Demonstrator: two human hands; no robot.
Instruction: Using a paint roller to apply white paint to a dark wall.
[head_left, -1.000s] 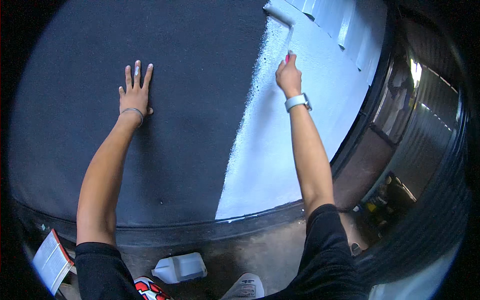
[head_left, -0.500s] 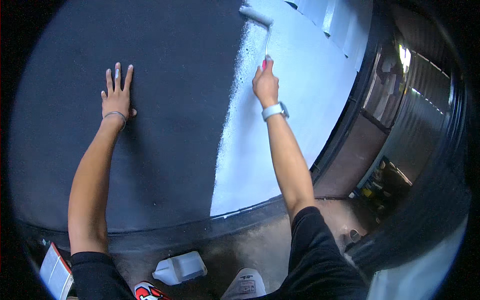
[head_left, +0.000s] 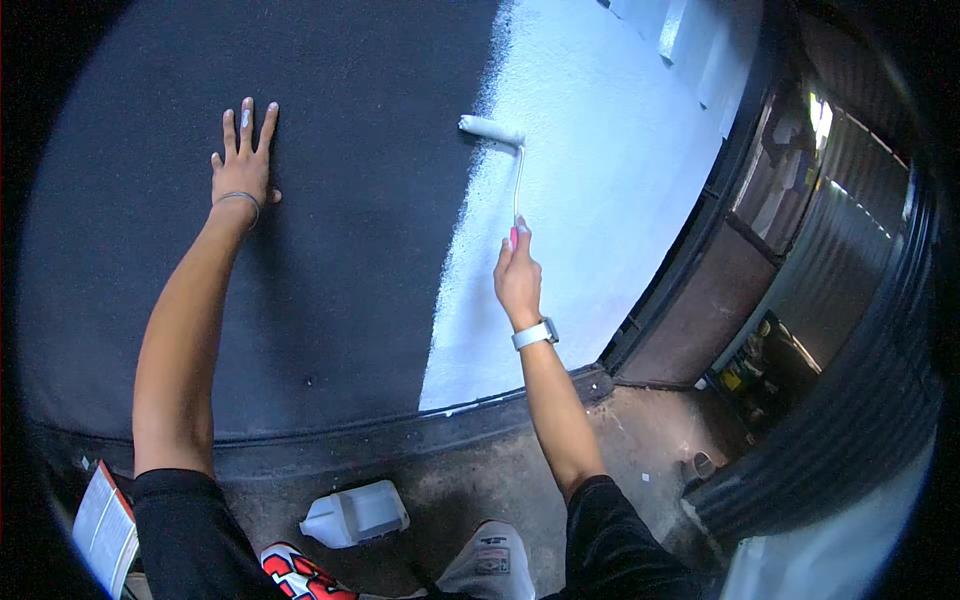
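Against the dark wall (head_left: 350,230) my left hand (head_left: 242,170) lies flat, fingers spread, with a smear of white paint on one finger. My right hand (head_left: 518,280) is closed round the pink handle of a paint roller (head_left: 490,129). The roller's white sleeve rests across the ragged edge where white paint (head_left: 590,210) meets the dark surface. Its thin metal rod runs down to my grip, and most of the handle is hidden in my fingers.
On the floor below stands a cut-open white plastic jug (head_left: 356,514). A red-edged white panel (head_left: 106,530) leans at the lower left. Corrugated metal (head_left: 830,400) curves along the right, beside a dark frame. My shoes show at the bottom edge.
My right hand has drawn the roller down the wall along the paint's edge. The left hand stays pressed to the wall, and the view has shifted slightly.
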